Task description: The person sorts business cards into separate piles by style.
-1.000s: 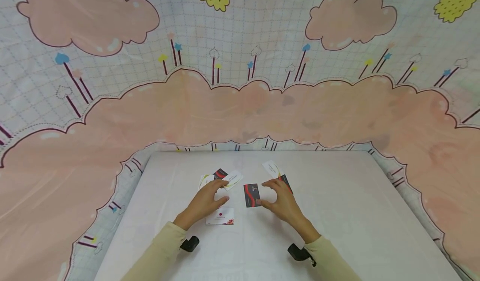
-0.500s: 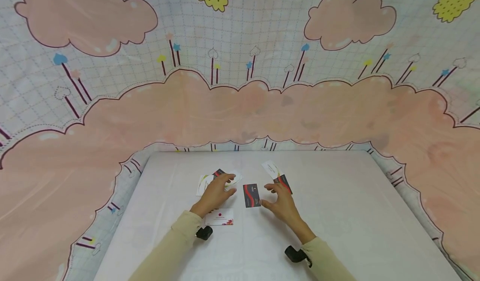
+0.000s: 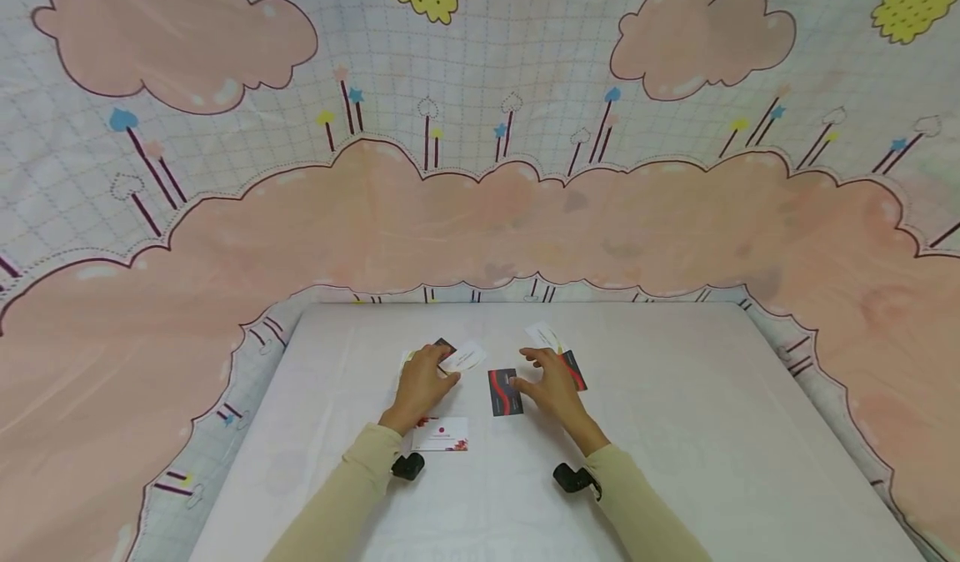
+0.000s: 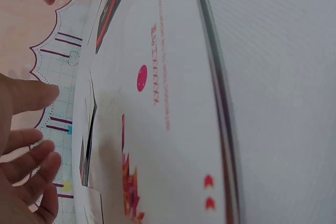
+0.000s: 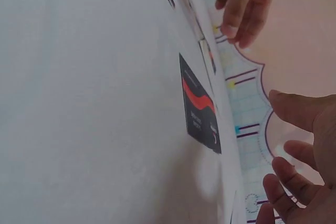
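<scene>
Several business cards lie on the white table [image 3: 675,429]. My left hand [image 3: 438,368] lies flat with fingers spread on a small cluster: a white-green card, a black-red card [image 3: 444,346] and a white card [image 3: 467,355]. A white card with a red dot [image 3: 441,434] sits by that wrist and fills the left wrist view [image 4: 157,103]. My right hand [image 3: 531,372] hovers with relaxed, spread fingers just right of a black card with a red wave [image 3: 504,391], which also shows in the right wrist view [image 5: 199,111]. Neither hand holds a card.
Another black-red card [image 3: 576,370] and a white card [image 3: 542,336] lie beyond the right hand. A pink cloud-patterned cloth [image 3: 480,212] rises behind and around the table. Wrist cameras [image 3: 408,465] sit under both beige sleeves.
The left hand slid forward and came down flat on the card cluster. The right hand shifted forward and slightly left, closer to the black card with the red wave. No card moved.
</scene>
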Motion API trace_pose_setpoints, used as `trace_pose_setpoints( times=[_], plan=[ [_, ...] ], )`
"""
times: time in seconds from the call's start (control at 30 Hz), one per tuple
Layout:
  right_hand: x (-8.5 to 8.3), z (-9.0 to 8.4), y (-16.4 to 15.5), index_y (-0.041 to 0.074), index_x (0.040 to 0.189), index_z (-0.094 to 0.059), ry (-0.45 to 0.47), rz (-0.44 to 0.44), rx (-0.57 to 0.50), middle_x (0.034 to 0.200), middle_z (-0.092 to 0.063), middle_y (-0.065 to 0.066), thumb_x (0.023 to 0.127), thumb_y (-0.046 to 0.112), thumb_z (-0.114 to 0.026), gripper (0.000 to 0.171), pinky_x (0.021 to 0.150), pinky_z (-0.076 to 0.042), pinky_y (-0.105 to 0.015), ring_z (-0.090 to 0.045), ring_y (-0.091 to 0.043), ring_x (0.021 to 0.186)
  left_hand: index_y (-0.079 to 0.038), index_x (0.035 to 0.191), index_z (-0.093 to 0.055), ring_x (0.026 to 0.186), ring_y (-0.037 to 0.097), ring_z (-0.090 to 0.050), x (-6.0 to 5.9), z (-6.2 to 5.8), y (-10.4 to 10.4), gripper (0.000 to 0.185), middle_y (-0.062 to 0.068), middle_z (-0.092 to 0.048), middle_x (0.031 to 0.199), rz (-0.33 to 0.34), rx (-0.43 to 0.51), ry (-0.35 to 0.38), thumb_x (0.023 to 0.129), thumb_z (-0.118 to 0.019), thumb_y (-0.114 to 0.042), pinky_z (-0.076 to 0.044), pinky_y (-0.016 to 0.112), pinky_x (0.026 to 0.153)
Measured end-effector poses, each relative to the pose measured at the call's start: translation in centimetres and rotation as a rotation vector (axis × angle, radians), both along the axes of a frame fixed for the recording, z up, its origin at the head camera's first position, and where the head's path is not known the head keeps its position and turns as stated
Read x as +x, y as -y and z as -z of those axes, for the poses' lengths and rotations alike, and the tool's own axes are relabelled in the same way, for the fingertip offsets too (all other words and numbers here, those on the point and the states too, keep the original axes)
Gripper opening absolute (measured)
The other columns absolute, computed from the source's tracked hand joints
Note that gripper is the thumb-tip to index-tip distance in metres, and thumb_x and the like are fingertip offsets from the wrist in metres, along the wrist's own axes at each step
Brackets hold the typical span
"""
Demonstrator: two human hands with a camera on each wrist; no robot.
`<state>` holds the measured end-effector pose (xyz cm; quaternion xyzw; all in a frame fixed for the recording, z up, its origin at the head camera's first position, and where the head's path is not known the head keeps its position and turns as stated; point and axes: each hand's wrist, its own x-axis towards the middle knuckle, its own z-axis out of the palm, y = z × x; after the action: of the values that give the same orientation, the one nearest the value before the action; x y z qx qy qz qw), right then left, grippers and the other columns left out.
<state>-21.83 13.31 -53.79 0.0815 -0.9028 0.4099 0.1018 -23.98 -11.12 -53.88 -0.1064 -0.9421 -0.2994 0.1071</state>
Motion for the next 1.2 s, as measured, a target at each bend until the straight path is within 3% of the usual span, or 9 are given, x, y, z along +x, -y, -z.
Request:
trace_pose_setpoints(
  times=[0.33,0.6,0.87,1.2],
  plan=[
    [-3.0,0.1,1.2,0.01,0.125,-0.066,0.058,-0.006,0.043,0.116,-0.064,-0.013,0.08,0.024,-0.081,0.05,0.089,-0.051,-0.045,-0.06,-0.03,0.106,0.001,0.115,-0.067,0.1,0.032,-0.063,0.0,0.0,0.2,0.048,0.016,-0.067,0.107,-0.045,-0.036,0.036,0.075,-0.081,-0.023,-0.05,0.049,0.086],
    [-5.0,0.7,2.3,0.008,0.124,-0.066,0.097,-0.064,0.065,0.118,-0.063,-0.014,0.081,0.025,-0.08,0.048,0.09,-0.05,-0.046,-0.06,-0.031,0.105,0.003,0.114,-0.067,0.099,0.032,-0.063,0.0,0.1,0.3,0.053,0.017,-0.067,0.106,-0.074,-0.042,0.071,0.072,-0.085,-0.023,-0.05,0.049,0.087],
    [-6.2,1.1,3.7,0.012,0.125,-0.067,0.169,-0.035,0.167,0.122,-0.062,-0.013,0.083,0.029,-0.078,0.047,0.097,-0.045,-0.052,-0.058,-0.03,0.111,0.003,0.111,-0.069,0.092,0.03,-0.061,-0.3,0.7,0.5,0.054,0.016,-0.065,0.101,-0.087,-0.101,0.074,0.071,-0.087,-0.029,-0.049,0.046,0.079],
    [-6.8,1.4,4.6,0.015,0.121,-0.07,0.182,-0.021,0.29,0.123,-0.061,-0.012,0.082,0.035,-0.078,0.045,0.098,-0.043,-0.055,-0.055,-0.032,0.117,0.002,0.111,-0.07,0.099,0.031,-0.059,-0.3,0.7,0.2,0.056,0.017,-0.066,0.106,-0.071,-0.136,0.099,0.072,-0.085,-0.034,-0.048,0.047,0.084]
  ],
)
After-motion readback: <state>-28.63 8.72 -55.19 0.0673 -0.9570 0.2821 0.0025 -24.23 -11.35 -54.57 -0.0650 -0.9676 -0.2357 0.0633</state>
